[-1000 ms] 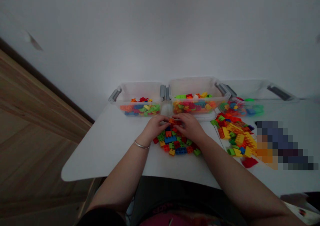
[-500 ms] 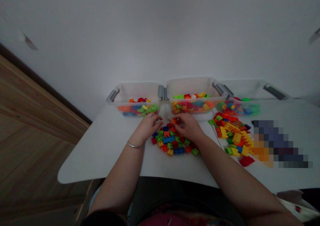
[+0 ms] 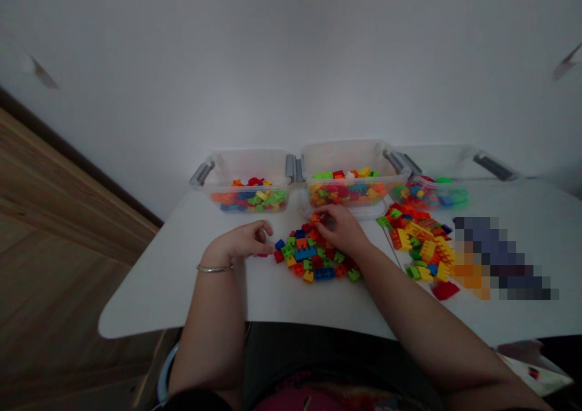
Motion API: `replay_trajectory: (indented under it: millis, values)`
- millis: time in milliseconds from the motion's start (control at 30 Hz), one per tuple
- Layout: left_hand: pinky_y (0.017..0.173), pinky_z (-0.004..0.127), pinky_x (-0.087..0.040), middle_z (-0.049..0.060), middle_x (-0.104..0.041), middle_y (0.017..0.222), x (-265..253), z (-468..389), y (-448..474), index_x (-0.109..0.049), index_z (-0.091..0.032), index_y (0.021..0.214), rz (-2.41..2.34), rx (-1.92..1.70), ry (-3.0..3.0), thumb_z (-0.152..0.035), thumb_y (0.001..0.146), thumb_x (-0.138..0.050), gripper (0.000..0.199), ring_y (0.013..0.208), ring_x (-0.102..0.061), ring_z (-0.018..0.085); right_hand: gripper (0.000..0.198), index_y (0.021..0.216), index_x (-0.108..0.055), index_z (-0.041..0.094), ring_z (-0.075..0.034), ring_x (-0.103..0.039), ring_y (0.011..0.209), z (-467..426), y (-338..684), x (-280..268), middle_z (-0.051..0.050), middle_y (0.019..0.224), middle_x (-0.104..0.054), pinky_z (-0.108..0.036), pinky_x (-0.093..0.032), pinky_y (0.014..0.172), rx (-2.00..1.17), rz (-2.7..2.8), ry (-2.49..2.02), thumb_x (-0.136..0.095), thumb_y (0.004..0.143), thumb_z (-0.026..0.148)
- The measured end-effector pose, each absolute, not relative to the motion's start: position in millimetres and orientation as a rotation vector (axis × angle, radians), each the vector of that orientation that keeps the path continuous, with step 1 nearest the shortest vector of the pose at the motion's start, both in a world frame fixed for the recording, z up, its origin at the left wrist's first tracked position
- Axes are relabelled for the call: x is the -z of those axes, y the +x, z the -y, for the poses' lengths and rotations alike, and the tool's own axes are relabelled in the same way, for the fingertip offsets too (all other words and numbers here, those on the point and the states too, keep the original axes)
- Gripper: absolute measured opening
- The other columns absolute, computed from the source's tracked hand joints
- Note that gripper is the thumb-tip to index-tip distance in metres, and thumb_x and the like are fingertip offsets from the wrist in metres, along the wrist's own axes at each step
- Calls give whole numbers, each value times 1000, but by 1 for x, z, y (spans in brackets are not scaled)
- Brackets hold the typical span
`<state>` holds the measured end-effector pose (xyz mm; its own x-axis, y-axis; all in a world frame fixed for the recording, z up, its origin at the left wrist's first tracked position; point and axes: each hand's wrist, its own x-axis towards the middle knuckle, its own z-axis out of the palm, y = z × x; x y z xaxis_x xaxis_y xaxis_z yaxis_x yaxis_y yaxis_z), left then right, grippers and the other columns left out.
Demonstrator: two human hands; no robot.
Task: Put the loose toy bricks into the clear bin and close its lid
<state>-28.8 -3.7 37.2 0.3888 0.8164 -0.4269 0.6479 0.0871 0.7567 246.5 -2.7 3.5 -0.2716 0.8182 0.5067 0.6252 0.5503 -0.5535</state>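
Note:
A pile of small toy building bricks (image 3: 305, 254) in red, green, blue, orange and yellow lies on the white table between my hands. My left hand (image 3: 240, 241) rests left of the pile, fingers curled with a gap between thumb and forefinger. Beneath its thumb a bit of a red brick (image 3: 262, 255) shows, apart from the pile. At the pile's far edge, my right hand (image 3: 340, 229) has its fingertips closed around an orange brick (image 3: 315, 218); part of that brick is hidden by the fingers.
Three clear bins with grey latches stand along the wall: a left bin (image 3: 248, 156), a middle bin (image 3: 348, 150) and a right bin (image 3: 443, 156), all holding bricks. Another heap of larger bricks (image 3: 422, 241) lies right of my right arm, beside a pixelated patch. Wooden furniture (image 3: 54, 229) stands left.
My left hand has moved left and nearer to me, away from the pile's far edge, and a red brick now shows beneath it. The right hand has stayed nearly in place.

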Motion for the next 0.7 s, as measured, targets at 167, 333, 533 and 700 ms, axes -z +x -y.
replay_trajectory:
  millis: [167,333,533,700]
  values:
    - [48,22,-46,-6,-55,71,-36,6,-21,-51,-19,92,-1291,-238,1552,-27,57,-75,43,54,-52,9,20,99,-63,19,-21,-61,84,3,247,-3,-7,91,-68,-39,-50,81,-302,2005,-1144,-61,79,22]
    - [56,26,-49,-1,-60,71,-26,-3,-5,-57,-18,93,-1396,-364,1849,-20,72,-64,22,60,-56,13,21,99,-63,20,-22,-61,86,2,247,-4,-8,93,-68,-39,-50,82,-290,1999,-1145,-61,78,22]
    - [76,31,-52,7,-64,98,-16,-6,17,-67,-19,96,-1401,-548,2341,-8,74,-61,25,79,-61,17,21,99,-63,21,-24,-62,89,3,245,-5,-8,94,-68,-40,-51,82,-295,1984,-1141,-58,79,23]
    - [77,31,-53,8,-65,99,-18,-5,16,-66,-18,108,-1406,-567,2311,-16,81,-58,28,81,-63,17,21,99,-61,22,-22,-61,85,5,250,-13,-8,94,-67,-38,-51,79,-183,1877,-1099,-56,79,21]
